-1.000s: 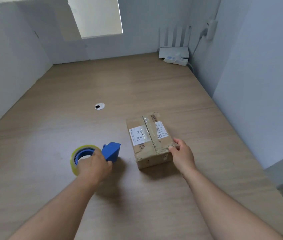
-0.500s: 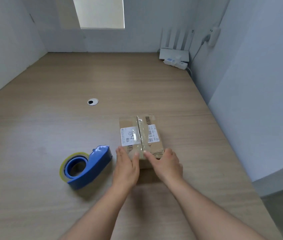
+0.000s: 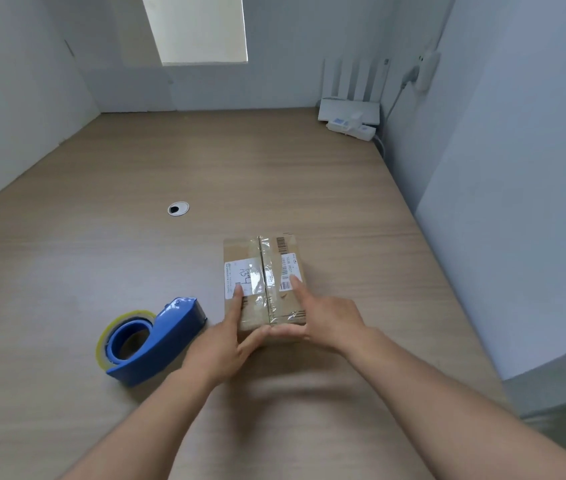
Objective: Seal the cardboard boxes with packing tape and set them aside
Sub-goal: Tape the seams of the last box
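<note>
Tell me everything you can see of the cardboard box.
The cardboard box is brown and closed, lying flat on the wooden table, right of the blue tape dispenser. A strip of clear tape runs along its top seam, between a white handwritten label and a barcode label. The left hand and right hand rest straight fingers on its top, thumbs against the near side.

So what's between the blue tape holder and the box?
Only the left hand, fingers on the box top, right beside the tape holder. The head view shows it.
</note>
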A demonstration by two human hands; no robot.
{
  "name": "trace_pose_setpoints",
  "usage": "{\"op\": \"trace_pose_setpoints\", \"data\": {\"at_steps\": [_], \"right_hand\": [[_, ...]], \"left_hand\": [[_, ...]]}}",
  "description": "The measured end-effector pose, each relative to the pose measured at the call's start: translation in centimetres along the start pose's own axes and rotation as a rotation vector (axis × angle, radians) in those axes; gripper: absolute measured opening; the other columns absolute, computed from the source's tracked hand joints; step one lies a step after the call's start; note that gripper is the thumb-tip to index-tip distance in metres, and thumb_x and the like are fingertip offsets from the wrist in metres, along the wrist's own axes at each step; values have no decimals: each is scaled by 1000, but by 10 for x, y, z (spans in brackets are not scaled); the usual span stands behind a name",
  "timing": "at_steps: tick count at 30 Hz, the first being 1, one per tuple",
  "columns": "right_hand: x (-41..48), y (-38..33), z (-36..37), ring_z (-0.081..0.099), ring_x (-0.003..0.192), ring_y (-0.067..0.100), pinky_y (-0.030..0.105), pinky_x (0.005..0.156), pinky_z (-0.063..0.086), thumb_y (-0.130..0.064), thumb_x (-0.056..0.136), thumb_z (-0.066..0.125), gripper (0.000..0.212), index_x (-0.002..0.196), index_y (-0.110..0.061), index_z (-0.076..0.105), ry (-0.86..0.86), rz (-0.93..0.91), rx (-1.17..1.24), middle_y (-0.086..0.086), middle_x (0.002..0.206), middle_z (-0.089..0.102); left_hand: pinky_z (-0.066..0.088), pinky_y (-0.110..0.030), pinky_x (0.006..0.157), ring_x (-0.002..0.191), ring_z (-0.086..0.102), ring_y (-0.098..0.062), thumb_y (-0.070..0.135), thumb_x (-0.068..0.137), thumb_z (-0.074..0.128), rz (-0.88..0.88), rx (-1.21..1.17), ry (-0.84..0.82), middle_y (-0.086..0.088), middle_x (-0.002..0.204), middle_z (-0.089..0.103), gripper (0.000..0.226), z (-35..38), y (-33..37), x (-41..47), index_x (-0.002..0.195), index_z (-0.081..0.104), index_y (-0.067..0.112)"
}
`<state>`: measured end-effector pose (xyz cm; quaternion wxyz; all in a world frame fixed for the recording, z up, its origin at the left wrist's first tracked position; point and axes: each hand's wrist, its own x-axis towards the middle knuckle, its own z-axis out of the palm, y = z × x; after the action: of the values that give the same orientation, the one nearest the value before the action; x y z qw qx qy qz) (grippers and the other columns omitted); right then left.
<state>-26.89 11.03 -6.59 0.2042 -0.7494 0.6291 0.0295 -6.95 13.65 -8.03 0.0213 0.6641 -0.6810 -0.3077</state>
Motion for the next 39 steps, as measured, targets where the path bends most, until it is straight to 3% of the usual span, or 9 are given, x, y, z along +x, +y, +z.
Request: {"op": "trace_pose_setpoints", "data": {"at_steps": [6,13,17,23,28,31,34,37,39], "right_hand": [[11,13,-1,54,116,34,38,88,43,-52,95,44,79,153,-24,-3,-50,-216,-193,15,136,52],[15,34,-14,49,122,31,29,97,36,-31,100,46,69,151,-38,0,-198,-324,-65,13,142,47],[15,40,-27,52,118,25,31,98,42,-2,91,42,84,145,-55,6,-265,-301,-107,2,141,49],[17,37,-28,56,109,27,34,87,45,-39,93,56,70,148,-46,13,-113,-403,-262,2,129,58],[15,36,-11,56,110,28,34,82,45,-35,92,57,68,150,-29,23,37,-451,-277,3,128,57],[8,34,9,67,77,29,28,55,49,-29,65,83,79,134,-13,48,226,-527,-213,9,94,67],[15,37,27,61,51,22,22,36,42,-34,37,92,92,116,-17,48,305,-510,-204,2,69,64],[18,39,27,62,55,21,21,38,43,-32,39,92,93,119,-18,47,294,-480,-188,1,73,65],[18,46,18,65,76,24,27,55,50,-25,60,85,87,136,-16,42,266,-462,-159,5,92,66]], "left_hand": [[49,-29,74,91,62,-17,59,95,33,64,251,82,-2,113,63,79,-4,0,4,145,-24,39],[41,-9,79,94,62,-2,26,96,56,28,-368,-253,12,109,67,78,-29,-27,14,144,3,56],[44,-18,86,91,61,-5,11,93,54,16,-322,-314,10,116,66,85,-35,-30,19,144,4,57],[41,-19,97,118,54,-6,38,91,56,83,162,-278,14,136,55,88,-49,-24,19,131,-18,64],[43,-20,84,98,57,-13,49,88,60,92,254,-132,3,110,62,88,-39,-23,23,148,-5,48],[48,-24,84,95,59,-16,48,92,54,78,249,-41,-2,110,62,80,-27,-23,21,149,-2,45],[50,-27,82,95,59,-17,49,92,54,64,283,-10,-4,109,62,79,-25,-21,18,150,1,43],[51,-28,81,95,60,-16,53,91,53,61,310,20,-2,110,63,80,-26,-14,15,151,1,41],[51,-27,82,94,61,-12,70,83,49,68,279,-5,4,107,66,86,-23,-4,7,150,1,43]]}}
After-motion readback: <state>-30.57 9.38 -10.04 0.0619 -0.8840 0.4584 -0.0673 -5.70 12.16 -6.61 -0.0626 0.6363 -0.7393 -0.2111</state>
